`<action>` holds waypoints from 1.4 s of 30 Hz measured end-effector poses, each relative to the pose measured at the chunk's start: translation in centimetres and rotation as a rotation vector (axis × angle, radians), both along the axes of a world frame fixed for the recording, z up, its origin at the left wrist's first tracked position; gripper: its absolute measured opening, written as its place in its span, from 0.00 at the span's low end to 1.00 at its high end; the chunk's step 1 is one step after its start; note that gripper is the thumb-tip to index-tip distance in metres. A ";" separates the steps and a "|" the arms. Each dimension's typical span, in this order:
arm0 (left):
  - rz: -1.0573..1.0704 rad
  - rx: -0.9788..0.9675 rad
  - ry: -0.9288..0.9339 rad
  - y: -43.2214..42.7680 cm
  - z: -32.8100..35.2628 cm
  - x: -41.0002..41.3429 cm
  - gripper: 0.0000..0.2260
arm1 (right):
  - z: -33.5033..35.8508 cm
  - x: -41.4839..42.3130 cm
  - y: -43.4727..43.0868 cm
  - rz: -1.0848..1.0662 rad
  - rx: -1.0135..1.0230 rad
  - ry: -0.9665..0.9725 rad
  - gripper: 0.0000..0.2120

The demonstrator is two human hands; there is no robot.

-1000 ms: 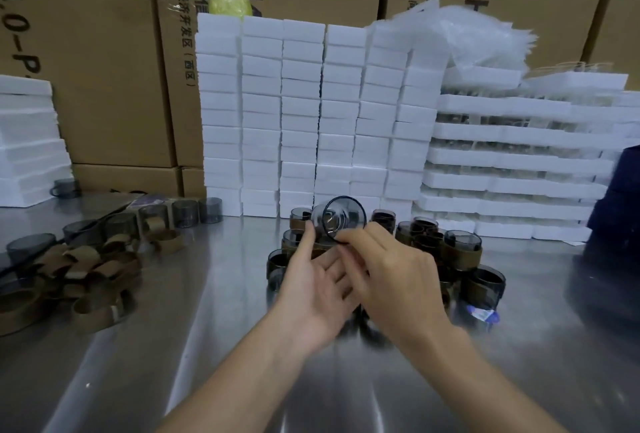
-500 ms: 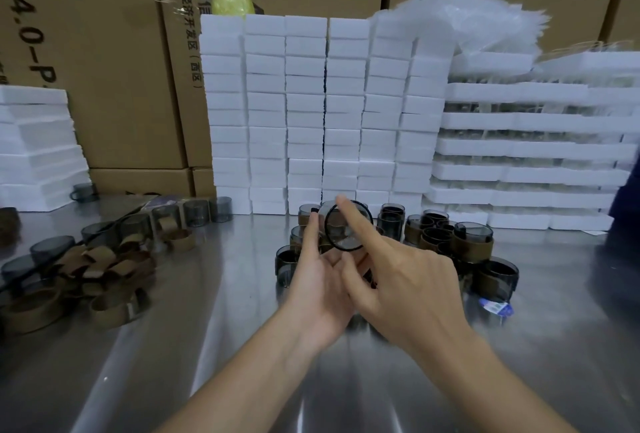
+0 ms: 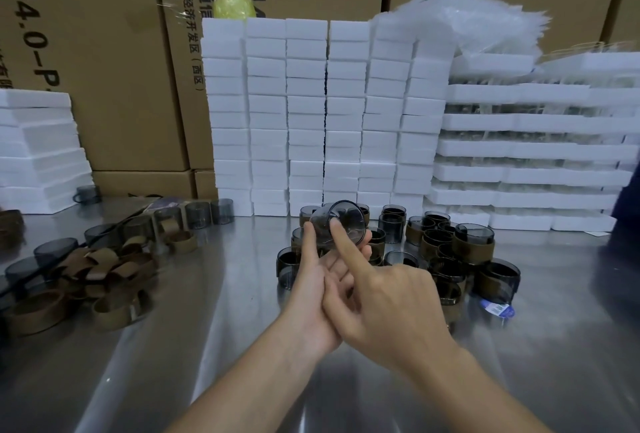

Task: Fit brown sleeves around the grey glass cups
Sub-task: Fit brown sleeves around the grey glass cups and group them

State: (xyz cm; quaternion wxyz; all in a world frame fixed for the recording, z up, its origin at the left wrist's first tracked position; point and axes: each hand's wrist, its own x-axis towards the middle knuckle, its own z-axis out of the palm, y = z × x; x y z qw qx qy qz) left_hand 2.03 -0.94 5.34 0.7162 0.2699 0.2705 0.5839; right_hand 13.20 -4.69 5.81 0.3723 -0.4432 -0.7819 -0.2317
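My left hand (image 3: 317, 280) holds a bare grey glass cup (image 3: 341, 224) on its side between thumb and fingers, above the middle of the steel table. My right hand (image 3: 384, 297) lies over the left, its index finger stretched out with the tip on the cup's round face. Behind and to the right stands a cluster of grey cups wearing brown sleeves (image 3: 471, 249). At the left lies a heap of loose brown sleeves (image 3: 100, 270) with several bare grey cups (image 3: 197, 214) beside it.
Stacks of white foam blocks (image 3: 311, 114) and foam trays (image 3: 530, 148) line the back of the steel table (image 3: 214, 346). More foam (image 3: 38, 148) sits at the far left. Brown cartons stand behind. A small blue-white label (image 3: 497, 309) lies by the sleeved cups.
My right hand went from pinching the cup's rim to pointing its index finger onto the cup's face. The left hand keeps hold of the cup, which has turned a little.
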 end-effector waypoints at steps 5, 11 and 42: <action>0.041 0.117 0.162 -0.4 0.3 0.0 0.32 | 0.0 0.9 1.0 -0.089 -0.084 0.028 0.39; 0.318 0.466 0.489 0.3 -0.3 -0.8 0.23 | 0.0 1.8 2.1 -0.052 -0.223 0.195 0.44; 0.350 0.625 0.667 1.5 0.7 -2.6 0.27 | -0.8 2.5 3.8 0.193 -0.278 0.412 0.44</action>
